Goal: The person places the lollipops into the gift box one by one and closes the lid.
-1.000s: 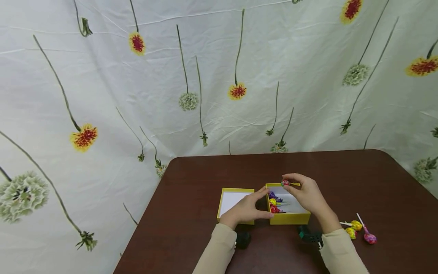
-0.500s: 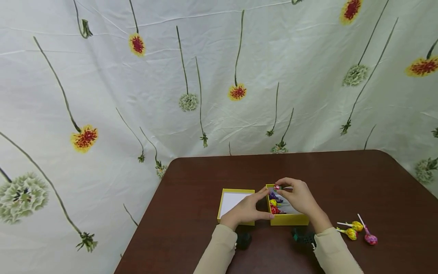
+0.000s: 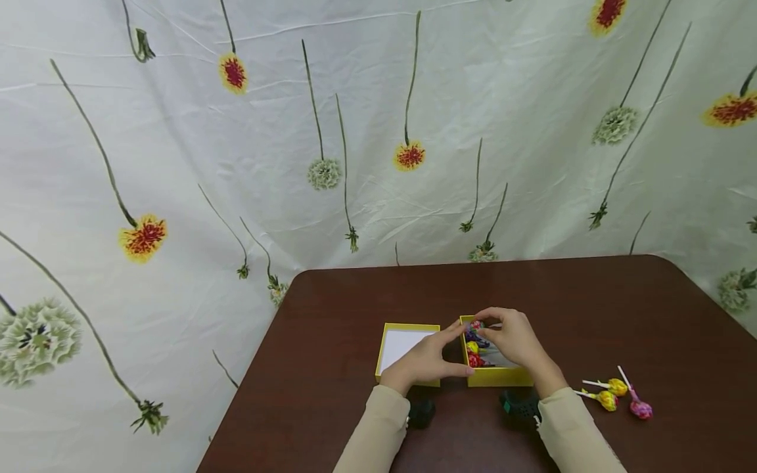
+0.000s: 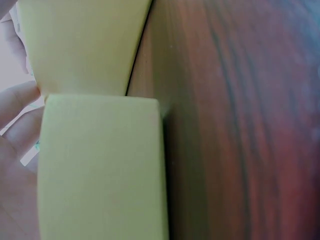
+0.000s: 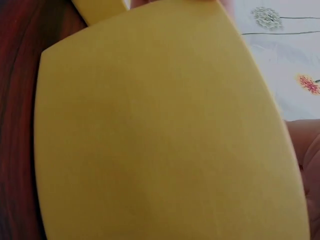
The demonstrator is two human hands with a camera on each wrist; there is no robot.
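Observation:
My right hand (image 3: 513,338) pinches a red-and-green wrapped lollipop (image 3: 476,325) low over the back left of an uncovered yellow box (image 3: 499,377). Inside the box along its left side lie a yellow lollipop (image 3: 472,347), a red lollipop (image 3: 475,360) and a dark purple one, partly covered by my right fingers. My left hand (image 3: 422,361) spreads along the box's left side, thumb at the front corner and fingertips toward the back, reaching over the box's lid (image 3: 402,345). The box wall (image 5: 165,125) fills most of the right wrist view, hiding the pinch there.
Right of the box, two yellow lollipops (image 3: 608,401) and a pink-purple lollipop (image 3: 641,410) lie on the dark brown table (image 3: 343,302). A floral cloth (image 3: 367,131) hangs behind the table. Black wrist devices (image 3: 421,414) sit under both wrists.
My right hand has moved left and lowered the red-and-green lollipop from above the back edge into the box's back left corner. The left hand stays in place.

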